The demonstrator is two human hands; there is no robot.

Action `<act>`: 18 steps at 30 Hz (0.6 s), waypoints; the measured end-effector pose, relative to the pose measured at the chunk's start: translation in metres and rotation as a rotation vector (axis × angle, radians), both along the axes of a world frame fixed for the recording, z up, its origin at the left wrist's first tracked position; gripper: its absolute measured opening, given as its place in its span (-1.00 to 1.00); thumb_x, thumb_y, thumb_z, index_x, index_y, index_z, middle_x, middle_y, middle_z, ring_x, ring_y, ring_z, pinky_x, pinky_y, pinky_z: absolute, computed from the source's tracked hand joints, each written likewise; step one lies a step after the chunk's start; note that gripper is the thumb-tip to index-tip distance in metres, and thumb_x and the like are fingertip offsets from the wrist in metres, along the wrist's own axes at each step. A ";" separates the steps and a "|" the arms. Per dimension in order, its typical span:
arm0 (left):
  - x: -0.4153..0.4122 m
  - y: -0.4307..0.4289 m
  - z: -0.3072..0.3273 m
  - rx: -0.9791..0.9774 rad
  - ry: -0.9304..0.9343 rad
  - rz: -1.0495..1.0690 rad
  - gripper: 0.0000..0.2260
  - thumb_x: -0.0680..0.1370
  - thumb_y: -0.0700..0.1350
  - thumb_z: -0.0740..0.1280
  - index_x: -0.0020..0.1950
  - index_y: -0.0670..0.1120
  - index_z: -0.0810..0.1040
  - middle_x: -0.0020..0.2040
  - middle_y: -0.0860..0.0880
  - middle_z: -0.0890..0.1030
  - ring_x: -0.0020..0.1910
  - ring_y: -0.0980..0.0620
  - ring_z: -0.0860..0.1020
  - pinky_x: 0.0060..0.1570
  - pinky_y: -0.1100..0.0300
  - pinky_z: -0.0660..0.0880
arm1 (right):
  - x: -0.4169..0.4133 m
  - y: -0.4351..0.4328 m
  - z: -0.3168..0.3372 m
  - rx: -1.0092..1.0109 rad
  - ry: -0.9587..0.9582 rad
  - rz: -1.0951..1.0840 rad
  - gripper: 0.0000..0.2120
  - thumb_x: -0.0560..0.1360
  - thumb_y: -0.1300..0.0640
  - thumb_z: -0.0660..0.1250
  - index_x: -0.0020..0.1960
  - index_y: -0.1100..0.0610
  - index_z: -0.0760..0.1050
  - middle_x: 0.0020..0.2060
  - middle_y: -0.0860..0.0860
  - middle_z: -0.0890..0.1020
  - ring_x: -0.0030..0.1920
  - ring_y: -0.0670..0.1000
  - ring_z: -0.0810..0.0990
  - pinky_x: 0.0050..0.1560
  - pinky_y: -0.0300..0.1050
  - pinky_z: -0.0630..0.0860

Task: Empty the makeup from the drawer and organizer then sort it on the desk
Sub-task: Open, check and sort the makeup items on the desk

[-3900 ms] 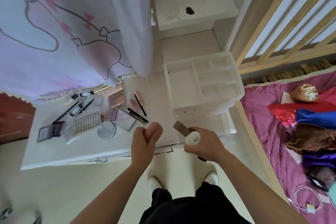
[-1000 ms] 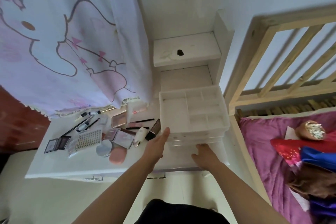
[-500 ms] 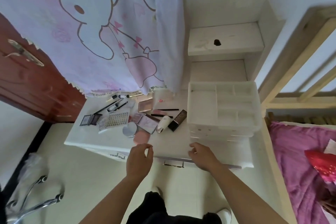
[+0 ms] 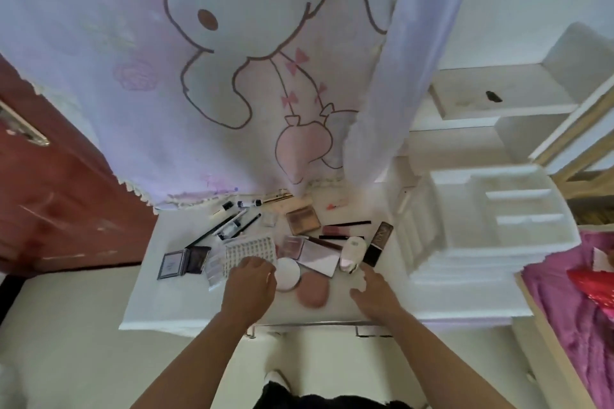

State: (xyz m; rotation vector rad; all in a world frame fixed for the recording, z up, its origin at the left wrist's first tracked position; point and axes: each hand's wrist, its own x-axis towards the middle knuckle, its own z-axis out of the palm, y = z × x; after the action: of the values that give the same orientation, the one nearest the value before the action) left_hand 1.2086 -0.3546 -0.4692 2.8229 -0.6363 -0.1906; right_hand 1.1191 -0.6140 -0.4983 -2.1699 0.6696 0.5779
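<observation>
Across the white bench (image 4: 159, 309), left of the white organizer (image 4: 481, 226), the makeup lies spread in a loose cluster. It includes a pair of dark palettes (image 4: 184, 261), a dotted sheet (image 4: 251, 247), a bundle of pencils and brushes (image 4: 229, 226), a tan eyeshadow palette (image 4: 303, 222), a mirrored compact (image 4: 319, 257), a white bottle (image 4: 352, 252) and a dark tube (image 4: 378, 244).

The left grip (image 4: 251, 282) sits knuckles-up with its fingers bent down at the near edge of the dotted sheet, just beside a round white compact (image 4: 287, 274). Its fingertips are hidden, so I cannot tell whether it holds anything. The right grip (image 4: 375, 292) is loose and spread, holding nothing, with its fingers just short of the white bottle. A pink puff (image 4: 312, 292) lies between the two.

A cartoon curtain (image 4: 232, 76) hangs over the bench's far edge, and a pink bed (image 4: 581, 309) lies to the right.
</observation>
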 end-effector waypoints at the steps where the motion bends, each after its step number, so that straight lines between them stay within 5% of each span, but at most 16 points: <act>1: 0.009 0.011 -0.002 0.030 0.028 -0.030 -0.88 0.38 -0.10 0.33 -0.19 -0.05 0.66 -0.21 -0.02 0.65 -0.19 -0.11 0.61 -0.30 0.07 0.55 | 0.004 0.015 -0.001 -0.009 -0.006 -0.008 -0.35 0.58 0.06 0.28 0.59 0.02 0.08 0.38 0.13 0.39 0.34 0.13 0.45 0.21 -0.11 0.38; 4: 0.030 0.035 -0.004 0.094 0.086 -0.119 -0.85 0.40 -0.10 0.31 -0.13 -0.04 0.66 -0.14 -0.04 0.64 -0.12 -0.14 0.62 -0.26 0.05 0.54 | 0.003 0.054 -0.001 0.014 -0.008 -0.050 -0.34 0.58 0.04 0.28 0.59 -0.04 0.07 0.33 0.12 0.40 0.24 0.13 0.52 0.11 -0.12 0.40; 6: 0.046 0.035 0.002 0.099 0.125 -0.130 -0.80 0.50 -0.10 0.30 0.07 -0.05 0.65 0.09 -0.07 0.62 0.11 -0.16 0.57 -0.04 -0.02 0.54 | 0.001 0.071 -0.002 0.027 0.007 -0.038 -0.37 0.58 0.04 0.27 0.58 -0.09 0.10 0.33 0.09 0.39 0.20 0.12 0.55 0.17 -0.06 0.46; 11: 0.056 0.038 -0.017 0.187 0.289 -0.225 -0.55 0.64 -0.01 0.19 0.54 0.00 0.29 0.57 -0.08 0.21 0.52 -0.12 0.21 0.39 -0.03 0.30 | -0.003 0.094 -0.009 -0.015 0.039 -0.009 -0.38 0.56 0.13 0.23 0.58 -0.04 0.14 0.38 0.07 0.31 0.15 0.12 0.57 0.22 0.03 0.51; 13: 0.049 0.048 -0.038 0.213 0.346 -0.225 -0.49 0.64 0.02 0.16 0.59 0.01 0.17 0.61 -0.13 0.09 0.57 -0.16 0.14 0.43 -0.09 0.28 | 0.000 0.104 -0.012 -0.018 0.034 -0.007 -0.39 0.55 0.18 0.22 0.57 0.02 0.16 0.39 0.09 0.29 0.16 0.15 0.57 0.24 0.05 0.50; 18: 0.040 0.082 -0.073 0.322 0.390 -0.166 -0.41 0.50 0.13 0.09 0.47 -0.09 0.43 0.47 -0.27 0.38 0.40 -0.32 0.42 0.19 -0.25 0.46 | 0.019 0.118 -0.021 -0.041 0.005 -0.054 -0.37 0.56 0.26 0.21 0.58 0.03 0.14 0.41 0.14 0.18 0.20 0.22 0.54 0.23 0.01 0.47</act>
State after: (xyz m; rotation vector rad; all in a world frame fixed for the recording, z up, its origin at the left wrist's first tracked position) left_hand 1.2482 -0.2725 -0.5422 2.8949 -0.8045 -0.9224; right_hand 1.1377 -0.4958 -0.5189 -2.1817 0.7458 0.5456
